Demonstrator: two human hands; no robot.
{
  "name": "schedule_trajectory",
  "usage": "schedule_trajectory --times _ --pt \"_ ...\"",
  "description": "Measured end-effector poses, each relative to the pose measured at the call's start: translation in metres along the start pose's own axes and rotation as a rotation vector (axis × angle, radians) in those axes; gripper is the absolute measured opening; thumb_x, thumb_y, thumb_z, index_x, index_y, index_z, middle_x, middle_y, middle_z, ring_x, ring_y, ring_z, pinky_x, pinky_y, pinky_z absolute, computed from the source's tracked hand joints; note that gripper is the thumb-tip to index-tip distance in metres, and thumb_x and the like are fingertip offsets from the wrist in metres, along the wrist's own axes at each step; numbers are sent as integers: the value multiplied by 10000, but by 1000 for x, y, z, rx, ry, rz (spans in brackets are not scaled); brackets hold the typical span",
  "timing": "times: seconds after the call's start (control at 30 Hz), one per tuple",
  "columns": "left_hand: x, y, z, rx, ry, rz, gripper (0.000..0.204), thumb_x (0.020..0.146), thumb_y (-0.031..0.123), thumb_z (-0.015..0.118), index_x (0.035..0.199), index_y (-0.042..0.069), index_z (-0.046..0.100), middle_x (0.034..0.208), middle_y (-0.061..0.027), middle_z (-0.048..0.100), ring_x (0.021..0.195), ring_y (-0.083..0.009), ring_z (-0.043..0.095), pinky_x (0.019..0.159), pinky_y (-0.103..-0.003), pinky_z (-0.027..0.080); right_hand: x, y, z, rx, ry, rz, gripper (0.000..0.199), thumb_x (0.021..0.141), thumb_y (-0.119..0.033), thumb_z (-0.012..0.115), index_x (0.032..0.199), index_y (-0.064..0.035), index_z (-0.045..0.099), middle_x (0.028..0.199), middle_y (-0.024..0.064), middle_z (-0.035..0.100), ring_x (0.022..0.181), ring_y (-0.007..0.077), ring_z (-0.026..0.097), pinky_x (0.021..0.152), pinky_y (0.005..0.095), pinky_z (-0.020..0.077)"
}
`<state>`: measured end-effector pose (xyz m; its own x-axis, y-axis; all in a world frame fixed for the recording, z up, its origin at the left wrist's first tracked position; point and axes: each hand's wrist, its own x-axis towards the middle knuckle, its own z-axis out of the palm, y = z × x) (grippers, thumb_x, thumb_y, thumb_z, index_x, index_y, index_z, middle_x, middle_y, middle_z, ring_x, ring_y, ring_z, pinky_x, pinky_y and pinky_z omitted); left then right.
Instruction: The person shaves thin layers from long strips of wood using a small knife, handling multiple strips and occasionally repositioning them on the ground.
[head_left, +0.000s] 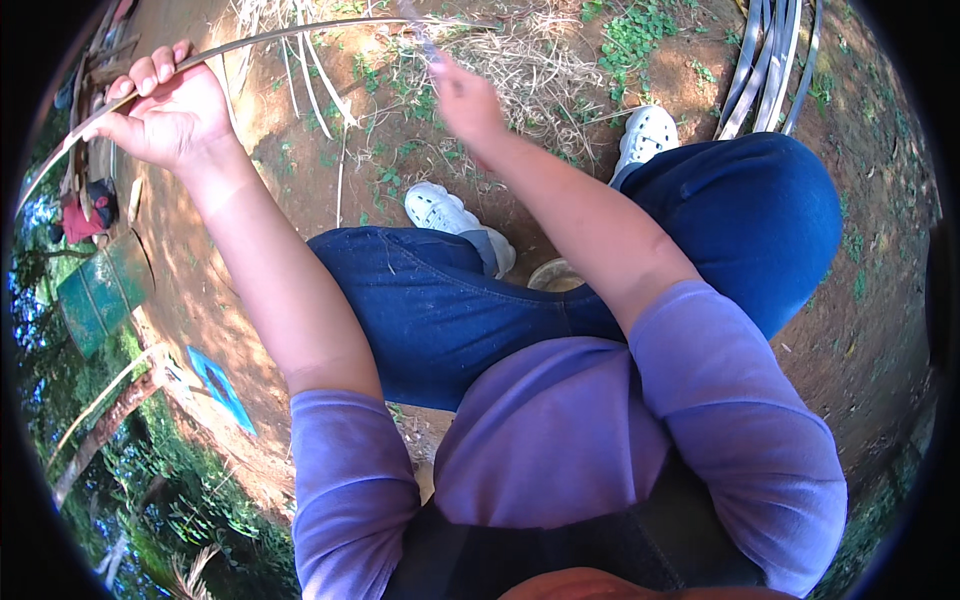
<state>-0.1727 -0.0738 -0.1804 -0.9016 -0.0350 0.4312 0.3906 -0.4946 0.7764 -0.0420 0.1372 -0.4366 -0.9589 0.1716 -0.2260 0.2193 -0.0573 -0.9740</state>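
A long, thin strip (300, 31), looking like split bamboo or cane, bows from the far left rim to the top middle. My left hand (172, 112) is raised at the upper left, its fingers closed around the strip. Near the strip's other end is my right hand (468, 105), closed and smeared by motion. From it a blurred, thin knife blade (422, 35) points up across the strip. Whether blade and strip touch, I cannot tell.
Pale shavings (530, 75) litter the earth ahead, beyond my white clogs (440, 210). Several long flat strips (765, 70) lie at the upper right. A blue frame-like object (220, 390) and a green panel (103, 292) stand at the left, near a person in red (82, 220).
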Motion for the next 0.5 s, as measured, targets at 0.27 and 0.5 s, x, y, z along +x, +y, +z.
schedule_trajectory --times 0.27,0.5 --pt "-1 0 16 81 31 -12 598 596 776 757 681 190 681 637 11 563 690 -194 515 792 -402 395 2 45 -59 21 112 682 423 1048 -419 512 1318 -131 665 738 73 645 604 158 620 593 323 523" --pt "23 7 -13 -4 157 -68 694 623 866 617 648 172 616 618 12 550 633 -208 530 730 -416 415 16 -28 -1 35 -131 168 389 1043 -402 517 1173 -103 728 784 71 679 620 171 608 634 348 509"
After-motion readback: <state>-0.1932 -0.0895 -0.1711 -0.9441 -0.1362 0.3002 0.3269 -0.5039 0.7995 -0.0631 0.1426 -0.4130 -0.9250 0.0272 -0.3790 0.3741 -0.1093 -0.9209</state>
